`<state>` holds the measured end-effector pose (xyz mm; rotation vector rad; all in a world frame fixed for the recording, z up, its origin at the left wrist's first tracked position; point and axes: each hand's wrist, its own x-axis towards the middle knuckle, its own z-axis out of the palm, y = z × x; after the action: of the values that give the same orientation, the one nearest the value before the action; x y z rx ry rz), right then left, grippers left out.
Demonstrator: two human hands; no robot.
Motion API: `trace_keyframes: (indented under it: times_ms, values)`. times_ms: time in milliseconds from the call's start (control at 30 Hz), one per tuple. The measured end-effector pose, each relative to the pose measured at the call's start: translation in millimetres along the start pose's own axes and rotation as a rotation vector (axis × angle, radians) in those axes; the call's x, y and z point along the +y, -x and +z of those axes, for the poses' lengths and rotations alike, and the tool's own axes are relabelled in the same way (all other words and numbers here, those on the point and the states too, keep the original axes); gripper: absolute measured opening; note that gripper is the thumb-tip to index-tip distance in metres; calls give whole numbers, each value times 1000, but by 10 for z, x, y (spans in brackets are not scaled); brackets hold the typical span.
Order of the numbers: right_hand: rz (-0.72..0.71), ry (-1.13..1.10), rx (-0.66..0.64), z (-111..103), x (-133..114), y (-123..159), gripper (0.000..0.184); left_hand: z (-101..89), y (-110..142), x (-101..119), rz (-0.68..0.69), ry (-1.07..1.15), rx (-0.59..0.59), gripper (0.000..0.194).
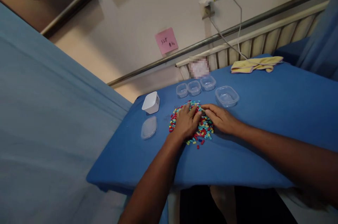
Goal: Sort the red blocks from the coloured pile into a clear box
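Observation:
A loose pile of small coloured plastic pieces (202,134), mostly red, light blue, green and yellow, lies on the blue-covered table (253,160). My left hand (185,122) rests flat on the left part of the pile, its fingers spread over the pieces. At the pile's right side is my right hand (221,119), thumb and forefinger brought together. A small pale yellow piece (202,109) shows at those fingertips. The two hands are close but apart. What lies under my left palm is hidden.
Behind the pile stand three small clear tubs (194,88) in a row and a larger clear tub (227,96). To the left are a white box (151,103) and a translucent lid (149,127). A yellow cloth (256,65) and a white cable (241,16) are at the back right.

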<state>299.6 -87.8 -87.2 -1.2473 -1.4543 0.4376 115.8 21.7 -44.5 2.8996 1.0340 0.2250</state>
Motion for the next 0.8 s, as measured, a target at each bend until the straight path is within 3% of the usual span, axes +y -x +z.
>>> trace_keyframes:
  times_ms: [133,300,433,633,800]
  values:
    - [11,27,-32,-12,79,-5,40,-74,277,82,147,-24,-30,67]
    - [36,43,-100,15,104,21,35,-129,602,-201,155,-18,25,51]
    - [62,4,-106,13,105,32,36,-84,519,-322,73,130,75,58]
    - [51,45,-100,29,142,51,35,52,258,-162,84,52,-33,65]
    - [41,130,-124,49,162,131,36,41,341,-69,92,47,-47,71]
